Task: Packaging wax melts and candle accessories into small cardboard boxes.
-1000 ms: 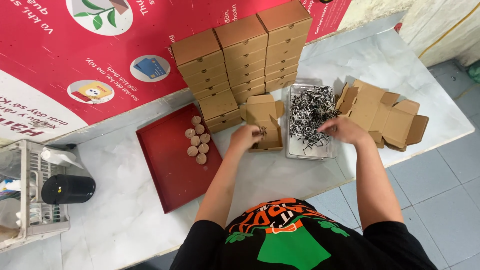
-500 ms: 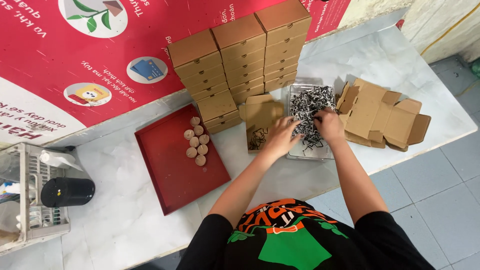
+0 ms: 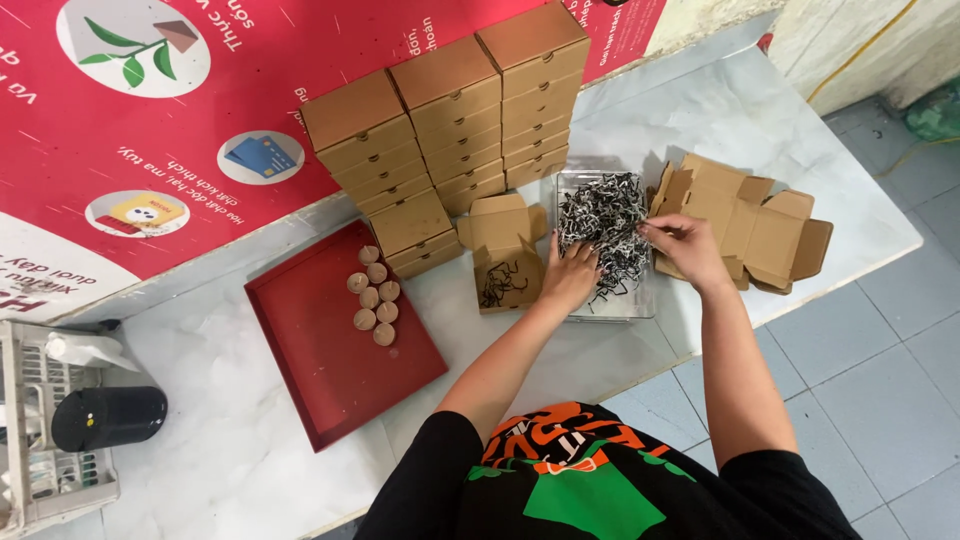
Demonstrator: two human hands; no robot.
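Observation:
My left hand (image 3: 570, 272) rests on the black-and-white shredded paper (image 3: 600, 225) inside a clear tray (image 3: 612, 308), fingers spread into the filler. My right hand (image 3: 685, 248) pinches a few strands of that paper at the tray's right side. Just left of the tray an open small brown cardboard box (image 3: 505, 250) lies on the marble table, with a little shredded paper in it. Flat unfolded brown boxes (image 3: 760, 220) lie to the right of my right hand.
Stacks of closed brown boxes (image 3: 450, 120) stand behind the open box. A red tray (image 3: 320, 350) on the left holds several small round tan items (image 3: 373, 296). A white basket (image 3: 30, 470) with a black cylinder (image 3: 108, 417) sits far left. A red poster covers the back.
My left hand has moved from the open box to the tray of shredded paper. My right hand has drawn right with some strands.

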